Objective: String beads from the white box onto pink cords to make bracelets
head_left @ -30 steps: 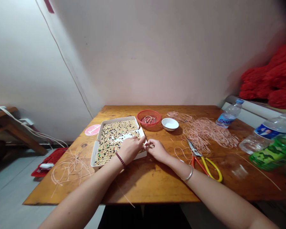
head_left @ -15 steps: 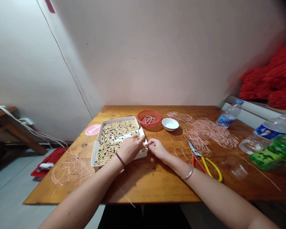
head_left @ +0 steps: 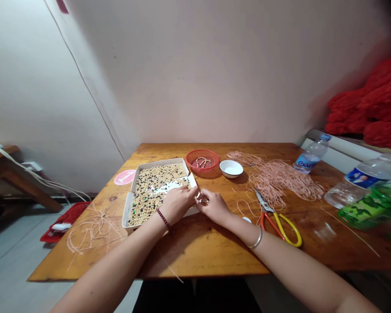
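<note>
Over the right edge of a shallow white box (head_left: 128,208), my left hand (head_left: 179,204) is closed, its fingertips pinched together. Beads (head_left: 150,200), mostly cream with black and some coloured ones, fill the box around a bare white patch. My right hand (head_left: 216,208) meets the left just beyond the box's corner, its thumb and fingers pinching too. Something small and pale shows between the two sets of fingertips, too small to make out. Under my left forearm a thin cord (head_left: 172,268) runs to the table's front edge.
Behind are a red basket (head_left: 189,162) holding a beaded string (head_left: 203,163), and a white bowl (head_left: 231,168). To the right lie pink cords (head_left: 283,180), red-and-yellow-handled scissors (head_left: 289,228) and bottles (head_left: 313,153). Loose cords (head_left: 96,230) and a pink number disc (head_left: 124,177) are left.
My right hand has turned slightly and closed in on my left fingertips. A small white round thing now shows beside my right wrist. The whole view has shifted a little.
</note>
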`<state>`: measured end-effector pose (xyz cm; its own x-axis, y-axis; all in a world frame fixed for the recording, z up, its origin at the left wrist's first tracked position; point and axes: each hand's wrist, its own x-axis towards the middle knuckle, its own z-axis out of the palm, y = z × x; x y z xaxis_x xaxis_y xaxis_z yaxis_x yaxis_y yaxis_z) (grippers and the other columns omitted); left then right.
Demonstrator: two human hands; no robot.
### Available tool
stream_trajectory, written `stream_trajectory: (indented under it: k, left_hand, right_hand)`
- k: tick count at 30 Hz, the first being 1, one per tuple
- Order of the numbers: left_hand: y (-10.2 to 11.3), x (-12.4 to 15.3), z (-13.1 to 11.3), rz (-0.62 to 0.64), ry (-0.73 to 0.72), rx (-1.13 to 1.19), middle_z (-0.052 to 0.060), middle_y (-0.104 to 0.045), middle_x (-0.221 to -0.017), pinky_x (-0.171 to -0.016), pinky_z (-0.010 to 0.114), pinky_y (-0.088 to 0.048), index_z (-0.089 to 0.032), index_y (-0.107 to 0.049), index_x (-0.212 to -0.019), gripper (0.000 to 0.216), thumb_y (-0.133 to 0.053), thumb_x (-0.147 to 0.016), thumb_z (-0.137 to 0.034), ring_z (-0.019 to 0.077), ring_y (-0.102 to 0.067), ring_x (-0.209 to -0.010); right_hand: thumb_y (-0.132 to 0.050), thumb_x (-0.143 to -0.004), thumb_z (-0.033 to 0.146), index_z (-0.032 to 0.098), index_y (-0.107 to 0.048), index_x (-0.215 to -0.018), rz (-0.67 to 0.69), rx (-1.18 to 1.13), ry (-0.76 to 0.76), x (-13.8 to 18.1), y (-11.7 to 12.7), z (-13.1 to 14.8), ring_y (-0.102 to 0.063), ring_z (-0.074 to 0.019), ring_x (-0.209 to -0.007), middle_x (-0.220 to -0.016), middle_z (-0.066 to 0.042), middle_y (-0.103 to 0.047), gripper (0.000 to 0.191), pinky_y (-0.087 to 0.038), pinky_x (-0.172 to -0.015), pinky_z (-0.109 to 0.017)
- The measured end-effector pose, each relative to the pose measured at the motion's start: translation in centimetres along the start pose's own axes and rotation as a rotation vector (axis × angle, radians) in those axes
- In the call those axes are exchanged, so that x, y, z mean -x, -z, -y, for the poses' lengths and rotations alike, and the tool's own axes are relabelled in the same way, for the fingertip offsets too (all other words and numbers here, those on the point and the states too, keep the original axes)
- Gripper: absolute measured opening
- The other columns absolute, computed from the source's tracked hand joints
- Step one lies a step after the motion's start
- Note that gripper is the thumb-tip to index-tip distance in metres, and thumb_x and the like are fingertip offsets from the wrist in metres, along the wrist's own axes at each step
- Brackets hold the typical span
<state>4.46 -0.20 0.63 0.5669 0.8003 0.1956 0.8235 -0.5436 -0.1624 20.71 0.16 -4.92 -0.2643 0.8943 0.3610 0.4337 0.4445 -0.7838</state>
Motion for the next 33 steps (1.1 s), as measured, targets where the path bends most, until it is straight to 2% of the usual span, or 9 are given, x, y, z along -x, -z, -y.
stream_trajectory:
  k: [3, 7, 13, 17, 23, 33]
  left_hand:
    - [-0.2, 0.0, 0.1, -0.018, 0.026, 0.03, 0.005, -0.063, -0.075, -0.057, 0.025, -0.037, -0.019, -0.052, -0.097, 0.017, -0.057, -0.086, -0.032, 0.0193, -0.06, -0.076]
    - [-0.6, 0.0, 0.3, -0.081, 0.047, 0.13, 0.005, -0.064, -0.079, -0.06, 0.025, -0.038, -0.021, -0.052, -0.097, 0.023, -0.056, -0.087, -0.041, 0.019, -0.06, -0.08]
    - [-0.7, 0.0, 0.4, -0.128, 0.103, 0.157, 0.003, -0.064, -0.085, -0.058, 0.025, -0.037, -0.021, -0.052, -0.098, 0.027, -0.06, -0.084, -0.043, 0.0182, -0.06, -0.075]
    - [-0.6, 0.1, 0.5, -0.171, 0.135, 0.23, 0.003, -0.066, -0.085, -0.058, 0.025, -0.038, -0.021, -0.051, -0.096, 0.028, -0.063, -0.082, -0.042, 0.0172, -0.061, -0.074]
    - [-0.3, 0.1, 0.6, -0.188, 0.169, 0.256, 0.002, -0.067, -0.085, -0.058, 0.025, -0.038, -0.022, -0.052, -0.096, 0.028, -0.064, -0.081, -0.042, 0.0166, -0.062, -0.073]
    - [-0.5, 0.1, 0.7, -0.207, 0.155, 0.212, 0.002, -0.064, -0.083, -0.056, 0.025, -0.035, -0.022, -0.053, -0.093, 0.028, -0.063, -0.081, -0.045, 0.0168, -0.06, -0.069]
  right_hand:
    - [-0.059, -0.071, 0.027, 0.021, -0.054, -0.069, -0.025, -0.077, -0.072, -0.3, -0.3, -0.3, -0.048, -0.0121, -0.053, -0.058, 0.003, -0.054, 0.009, -0.032, -0.052, -0.023]
    - [-0.056, -0.067, 0.028, 0.02, -0.049, -0.063, -0.039, -0.329, -0.217, -1.0, -0.5, -0.5, -0.04, -0.0099, -0.049, -0.052, 0.005, -0.045, 0.012, -0.03, -0.049, -0.022]
    - [-0.055, -0.065, 0.028, 0.02, -0.044, -0.058, -0.062, -0.546, -0.322, -1.4, -0.1, -0.4, -0.033, -0.0079, -0.047, -0.048, 0.007, -0.039, 0.015, -0.026, -0.046, -0.021]
    - [-0.056, -0.064, 0.028, 0.02, -0.042, -0.057, -0.117, -0.526, -0.336, -1.5, 0.0, -0.6, -0.031, -0.0081, -0.047, -0.048, 0.007, -0.036, 0.017, -0.024, -0.046, -0.021]
    - [-0.052, -0.063, 0.029, 0.02, -0.041, -0.053, -0.198, -0.454, -0.292, -1.8, 0.0, -1.1, -0.034, -0.0098, -0.053, -0.051, 0.006, -0.038, 0.017, -0.029, -0.052, -0.023]
    - [-0.051, -0.062, 0.03, 0.021, -0.042, -0.055, -0.153, -0.462, -0.313, -1.7, 0.1, -0.7, -0.033, -0.0097, -0.05, -0.05, 0.006, -0.038, 0.015, -0.026, -0.05, -0.023]
